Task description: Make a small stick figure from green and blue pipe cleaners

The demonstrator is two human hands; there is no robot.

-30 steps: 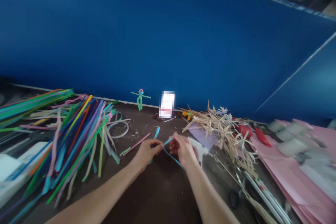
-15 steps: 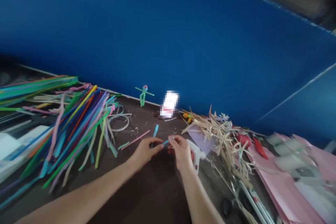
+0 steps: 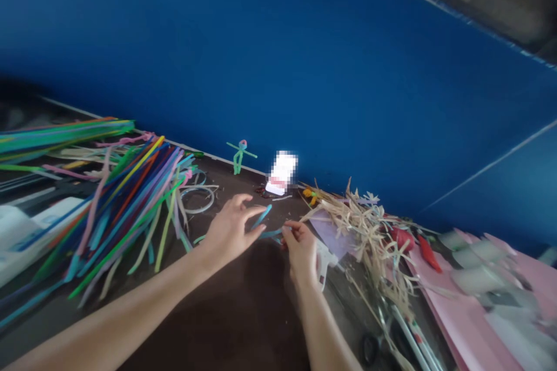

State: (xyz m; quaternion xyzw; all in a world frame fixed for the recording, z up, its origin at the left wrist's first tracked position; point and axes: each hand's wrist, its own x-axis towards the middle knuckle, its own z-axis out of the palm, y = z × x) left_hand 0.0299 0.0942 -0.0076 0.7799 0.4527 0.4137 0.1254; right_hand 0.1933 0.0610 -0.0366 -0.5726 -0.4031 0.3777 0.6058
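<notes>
Your right hand (image 3: 300, 246) pinches a thin, fuzzy blue stick (image 3: 272, 234) over the dark brown desk (image 3: 243, 307). Your left hand (image 3: 230, 225), fingers spread, is just beside it. The white pack (image 3: 15, 223) has blurry blue marks.

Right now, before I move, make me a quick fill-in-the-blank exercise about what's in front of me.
1. The hand pinching the thin blue strip is your ____ one.
2. The little doll has ____ legs.
3. The wall behind it is ____.
4. The large paper sheets are ____.

Missing words: right; green; blue; pink.
</notes>
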